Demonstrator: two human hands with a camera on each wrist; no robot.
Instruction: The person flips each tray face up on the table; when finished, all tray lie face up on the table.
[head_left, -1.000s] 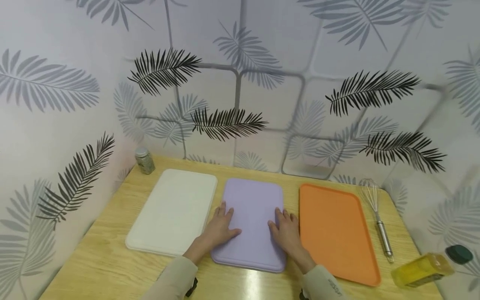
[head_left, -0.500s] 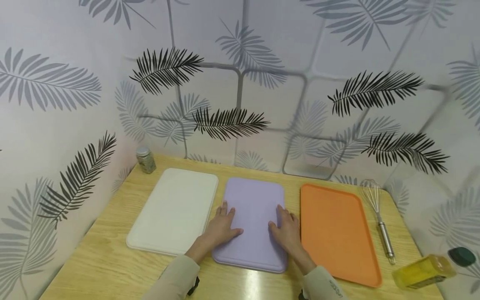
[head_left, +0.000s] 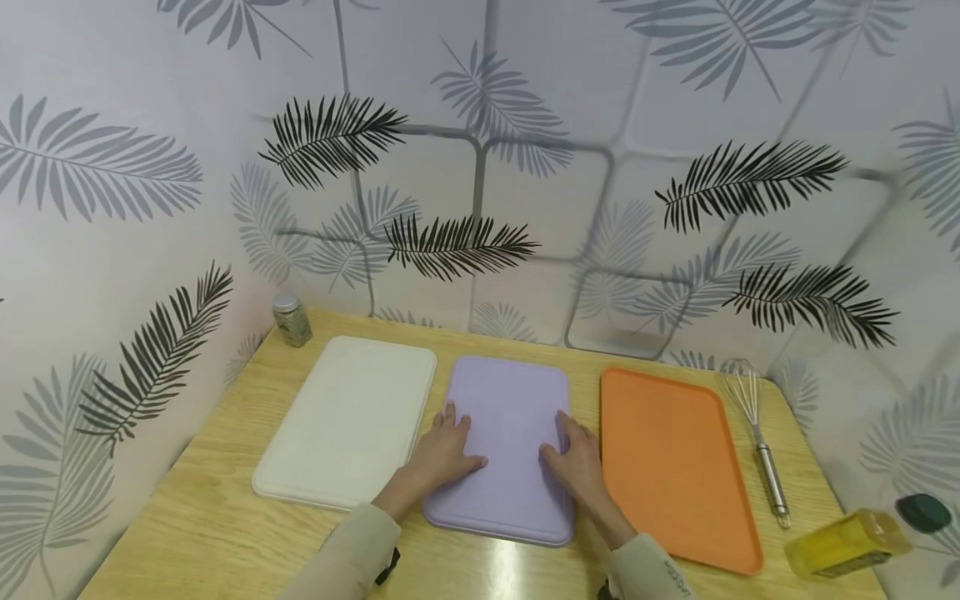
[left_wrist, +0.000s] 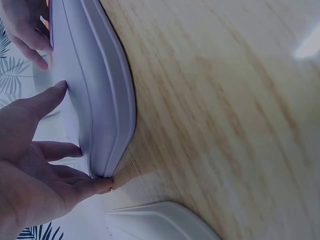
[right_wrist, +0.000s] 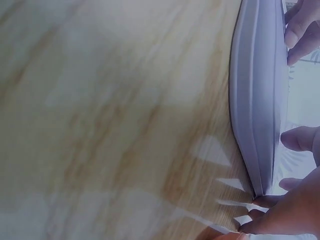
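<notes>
A lavender tray point(head_left: 510, 408) lies on the wooden table, its flat face up and its rim down. My left hand point(head_left: 441, 452) rests on its left side, fingers spread and nearly straight. The left wrist view has that thumb point(left_wrist: 57, 92) on the flat face and the little finger point(left_wrist: 97, 186) by the rim. Opposite it, my right hand point(head_left: 579, 458) touches the right side, thumb on top and fingers along the edge. In the right wrist view, the fingertips point(right_wrist: 257, 202) reach the far end of the rim point(right_wrist: 245, 100).
Left of the lavender tray is a white tray point(head_left: 352, 417), and right of it an orange tray point(head_left: 675, 467). A spice jar point(head_left: 291, 319) stands at the back left corner. On the right are a whisk point(head_left: 761, 442) and a bottle of yellow liquid point(head_left: 847, 543). Patterned walls border the table.
The right hand's fingers have shifted slightly outward over the tray's right edge. The left hand and all the trays stay where they were; the view has moved slightly.
</notes>
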